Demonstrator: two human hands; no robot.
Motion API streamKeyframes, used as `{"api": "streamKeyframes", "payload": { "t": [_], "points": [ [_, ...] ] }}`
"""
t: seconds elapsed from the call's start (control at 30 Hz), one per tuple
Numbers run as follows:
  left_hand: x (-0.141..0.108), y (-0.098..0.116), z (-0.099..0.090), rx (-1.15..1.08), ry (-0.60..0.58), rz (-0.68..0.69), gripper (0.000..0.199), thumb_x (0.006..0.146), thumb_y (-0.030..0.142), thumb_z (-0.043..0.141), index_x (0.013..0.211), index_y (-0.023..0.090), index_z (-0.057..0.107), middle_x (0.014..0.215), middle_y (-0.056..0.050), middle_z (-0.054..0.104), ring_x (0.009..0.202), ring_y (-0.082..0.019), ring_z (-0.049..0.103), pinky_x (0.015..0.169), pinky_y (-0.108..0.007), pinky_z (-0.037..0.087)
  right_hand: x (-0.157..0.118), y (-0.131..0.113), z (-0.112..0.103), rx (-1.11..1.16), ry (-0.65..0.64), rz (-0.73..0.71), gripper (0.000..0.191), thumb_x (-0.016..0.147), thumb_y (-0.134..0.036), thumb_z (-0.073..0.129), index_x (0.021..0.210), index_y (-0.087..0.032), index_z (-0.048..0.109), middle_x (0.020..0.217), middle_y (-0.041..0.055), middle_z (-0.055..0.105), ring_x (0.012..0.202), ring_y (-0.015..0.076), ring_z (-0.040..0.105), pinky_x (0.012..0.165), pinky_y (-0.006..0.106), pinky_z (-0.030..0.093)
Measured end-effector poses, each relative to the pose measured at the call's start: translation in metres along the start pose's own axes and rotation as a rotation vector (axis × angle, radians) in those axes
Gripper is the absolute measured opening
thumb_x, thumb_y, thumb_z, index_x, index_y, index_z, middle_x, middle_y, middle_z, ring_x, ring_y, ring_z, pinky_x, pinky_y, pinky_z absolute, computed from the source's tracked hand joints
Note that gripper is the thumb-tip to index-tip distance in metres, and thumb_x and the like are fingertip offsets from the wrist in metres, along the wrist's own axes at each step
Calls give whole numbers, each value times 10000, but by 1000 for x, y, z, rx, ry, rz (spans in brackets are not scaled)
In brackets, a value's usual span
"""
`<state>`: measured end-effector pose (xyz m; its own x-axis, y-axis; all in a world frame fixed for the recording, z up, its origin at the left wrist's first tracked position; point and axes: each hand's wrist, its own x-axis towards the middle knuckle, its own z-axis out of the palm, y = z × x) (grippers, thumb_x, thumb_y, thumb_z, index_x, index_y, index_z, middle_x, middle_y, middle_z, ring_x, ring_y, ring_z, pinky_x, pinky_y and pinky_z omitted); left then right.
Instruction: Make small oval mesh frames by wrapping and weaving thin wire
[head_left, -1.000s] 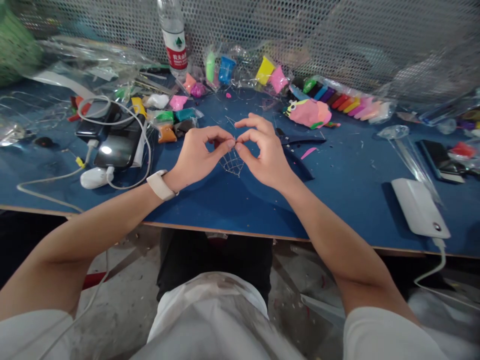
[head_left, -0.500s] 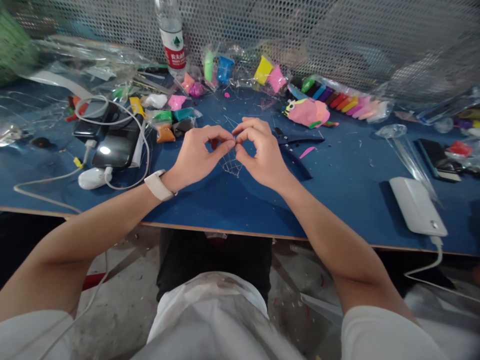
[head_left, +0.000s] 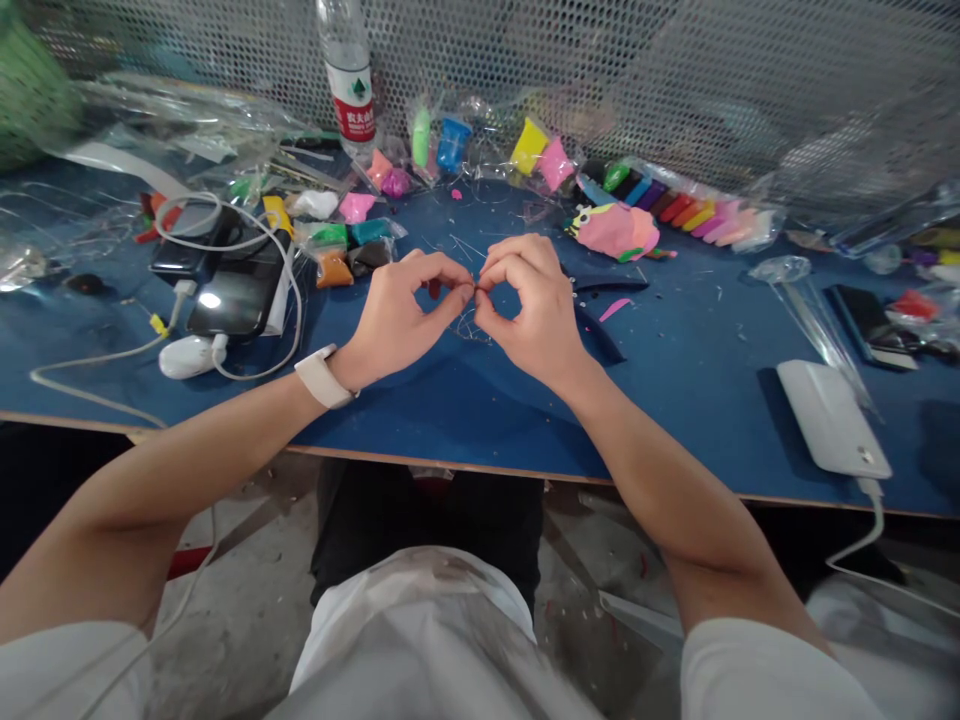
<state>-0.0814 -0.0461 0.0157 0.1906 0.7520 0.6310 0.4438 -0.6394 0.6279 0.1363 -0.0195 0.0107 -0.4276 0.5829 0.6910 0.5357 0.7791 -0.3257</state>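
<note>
Over the blue tabletop, my left hand and my right hand meet, each closed in a pinch of thumb and forefinger. Between and below the fingertips shows a thin wire frame, bent into a netlike shape and partly hidden by the fingers. Both pinches are on its wire. Pliers with dark blue handles lie just right of my right hand, partly covered by it. A pink clay figure with a googly eye rests beyond them.
Clay packets and a water bottle stand toward the back left. A phone with white cables lies at left. A row of coloured clay sticks sits by the perforated panel. A white power bank lies at right.
My right hand has shifted slightly right and covers more of the pliers. The wire frame has turned, so less of its mesh shows below the fingers.
</note>
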Motion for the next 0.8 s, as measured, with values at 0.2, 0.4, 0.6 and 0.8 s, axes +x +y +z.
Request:
{"api": "streamKeyframes", "payload": {
  "t": [0.2, 0.4, 0.6, 0.8],
  "points": [
    [0, -2, -3, 131, -23, 125, 151, 1076, 262, 707, 1009, 241, 840, 943, -12, 848, 910, -202, 719, 874, -400, 582, 3, -6, -14, -154, -97, -84, 149, 1076, -142, 645, 1071, -265, 728, 1190, 93, 782, 1268, 377, 725, 1288, 750, 507],
    [1, -1, -5, 225, -29, 161, 170, 1105, 278, 701, 1002, 238, 829, 938, -13, 842, 945, -228, 727, 896, -436, 568, 7, -6, -27, -227, -185, -200, 219, 1129, -145, 591, 1182, -245, 778, 1217, 111, 789, 1238, 373, 712, 1168, 691, 579],
    [-1, 4, -3, 213, -21, 140, 168, 1100, 282, 719, 1002, 241, 849, 939, -7, 852, 918, -220, 730, 873, -421, 559, 5, -3, -22, -292, -157, -215, 249, 1137, -128, 545, 1140, -248, 763, 1199, 107, 787, 1246, 368, 705, 1166, 683, 587],
    [-4, 9, -4, 166, -16, 120, 122, 1063, 260, 743, 972, 243, 824, 908, -9, 835, 912, -222, 743, 911, -441, 588, 1, 3, -14, -321, -113, -229, 224, 1109, -105, 563, 1126, -244, 738, 1194, 91, 793, 1267, 357, 716, 1203, 690, 574]
  ]
}}
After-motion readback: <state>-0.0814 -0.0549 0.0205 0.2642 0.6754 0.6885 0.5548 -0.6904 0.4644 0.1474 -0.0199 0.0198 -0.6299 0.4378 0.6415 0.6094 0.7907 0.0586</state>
